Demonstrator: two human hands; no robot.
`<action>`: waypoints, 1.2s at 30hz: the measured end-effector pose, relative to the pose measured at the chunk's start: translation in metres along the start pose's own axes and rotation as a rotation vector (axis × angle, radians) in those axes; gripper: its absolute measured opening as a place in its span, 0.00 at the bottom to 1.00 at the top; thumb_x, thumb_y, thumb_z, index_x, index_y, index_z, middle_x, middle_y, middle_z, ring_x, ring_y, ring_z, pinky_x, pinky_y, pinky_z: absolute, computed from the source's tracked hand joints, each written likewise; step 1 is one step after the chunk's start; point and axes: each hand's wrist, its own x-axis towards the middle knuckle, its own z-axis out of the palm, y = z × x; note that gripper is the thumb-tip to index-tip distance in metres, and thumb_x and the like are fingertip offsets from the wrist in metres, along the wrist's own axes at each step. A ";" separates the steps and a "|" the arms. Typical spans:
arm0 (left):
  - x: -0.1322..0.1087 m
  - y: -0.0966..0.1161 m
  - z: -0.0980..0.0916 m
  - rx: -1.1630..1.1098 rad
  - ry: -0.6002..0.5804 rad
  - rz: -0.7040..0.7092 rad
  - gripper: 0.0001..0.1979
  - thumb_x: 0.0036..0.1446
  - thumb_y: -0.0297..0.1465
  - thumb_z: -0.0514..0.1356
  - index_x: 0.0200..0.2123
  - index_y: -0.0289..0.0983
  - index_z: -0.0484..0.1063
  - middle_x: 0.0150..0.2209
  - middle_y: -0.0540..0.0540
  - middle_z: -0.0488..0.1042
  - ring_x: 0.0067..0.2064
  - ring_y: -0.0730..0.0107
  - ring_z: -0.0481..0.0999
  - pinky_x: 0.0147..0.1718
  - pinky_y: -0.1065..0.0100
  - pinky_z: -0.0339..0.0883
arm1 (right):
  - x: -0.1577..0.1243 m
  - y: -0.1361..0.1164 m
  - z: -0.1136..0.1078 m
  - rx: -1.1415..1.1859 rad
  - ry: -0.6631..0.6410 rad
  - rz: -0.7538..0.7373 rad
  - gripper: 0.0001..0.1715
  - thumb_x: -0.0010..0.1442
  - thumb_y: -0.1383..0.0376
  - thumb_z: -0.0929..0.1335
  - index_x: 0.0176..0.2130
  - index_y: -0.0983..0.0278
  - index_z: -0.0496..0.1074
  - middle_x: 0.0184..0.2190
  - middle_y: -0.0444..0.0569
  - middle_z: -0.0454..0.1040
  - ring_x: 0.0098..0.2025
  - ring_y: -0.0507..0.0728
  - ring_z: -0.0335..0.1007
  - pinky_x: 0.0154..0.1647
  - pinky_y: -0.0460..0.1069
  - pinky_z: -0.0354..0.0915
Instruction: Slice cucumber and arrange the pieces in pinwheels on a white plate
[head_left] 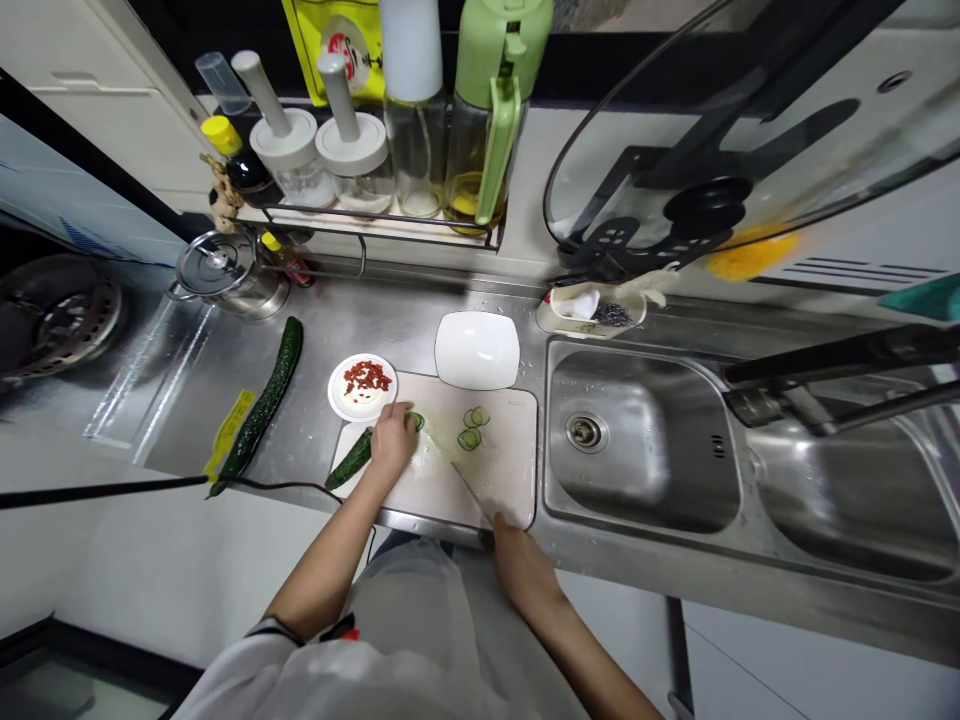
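My left hand [393,440] is closed over a dark green cucumber [349,460] that lies on the pale cutting board [502,470]. My right hand [517,560] grips the handle of a knife [469,485] at the board's front edge, its blade pointing up-left toward the cucumber's cut end. A few cucumber slices [472,428] lie on the board to the right of my left hand.
A small round plate with red bits [362,386] and a white square dish [477,349] sit behind the board. A whole cucumber [262,405] lies to the left. A steel sink [637,440] is on the right. A rack of seasoning jars and bottles [375,150] stands behind.
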 end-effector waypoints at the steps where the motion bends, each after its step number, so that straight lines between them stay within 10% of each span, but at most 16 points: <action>1: -0.001 0.003 0.002 -0.021 -0.011 0.027 0.15 0.55 0.27 0.54 0.47 0.38 0.70 0.45 0.42 0.71 0.45 0.64 0.72 0.46 0.66 0.64 | 0.000 -0.001 -0.001 0.000 0.002 -0.003 0.25 0.57 0.79 0.51 0.49 0.70 0.65 0.39 0.59 0.76 0.42 0.60 0.74 0.35 0.48 0.64; 13: -0.003 0.056 0.037 -0.090 -0.482 0.252 0.10 0.51 0.27 0.58 0.39 0.38 0.73 0.39 0.45 0.71 0.44 0.66 0.70 0.44 0.69 0.63 | -0.001 -0.004 -0.006 -0.010 0.023 0.004 0.27 0.58 0.80 0.51 0.50 0.71 0.66 0.39 0.60 0.76 0.42 0.59 0.74 0.35 0.48 0.65; 36: 0.002 0.062 0.041 -0.015 -0.557 0.199 0.08 0.47 0.26 0.61 0.35 0.36 0.72 0.38 0.44 0.70 0.41 0.65 0.70 0.39 0.69 0.62 | 0.000 -0.005 -0.004 -0.009 0.037 0.011 0.26 0.58 0.80 0.51 0.48 0.70 0.66 0.39 0.58 0.76 0.42 0.59 0.74 0.36 0.47 0.65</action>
